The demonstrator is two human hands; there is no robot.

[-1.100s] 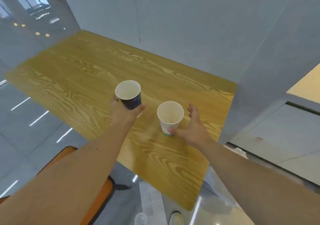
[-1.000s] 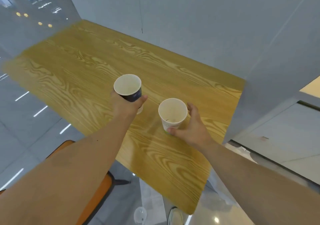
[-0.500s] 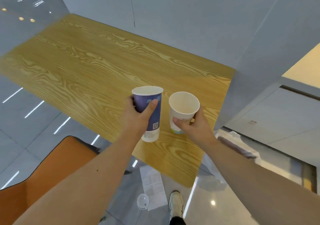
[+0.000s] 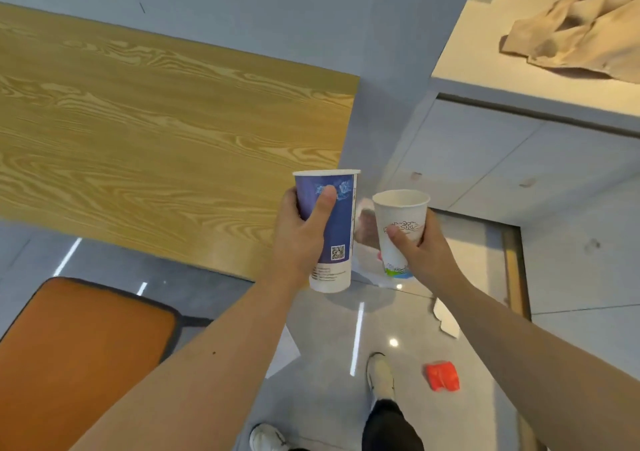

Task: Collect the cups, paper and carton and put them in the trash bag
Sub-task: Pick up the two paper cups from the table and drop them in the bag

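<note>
My left hand (image 4: 301, 239) grips a tall blue paper cup (image 4: 334, 228), held upright past the right end of the wooden table (image 4: 138, 131). My right hand (image 4: 420, 248) holds a shorter white paper cup (image 4: 400, 222), also upright, just right of the blue one. Both cups hang over the floor. Behind them lies a clear plastic bag (image 4: 367, 239), mostly hidden. A red crumpled carton (image 4: 443, 376) lies on the floor near my foot. A white paper piece (image 4: 446, 320) shows by my right forearm.
An orange chair seat (image 4: 79, 353) stands at the lower left beside the table. A pale counter (image 4: 485, 48) at the upper right carries a crumpled brown paper bag (image 4: 581, 24). White cabinet fronts (image 4: 519, 159) run below it. My shoes (image 4: 379, 376) are on the grey floor.
Both hands lifted their cups off the table and carried them right, past the table's end and over the floor. My view swung right and down, revealing the counter and red carton.
</note>
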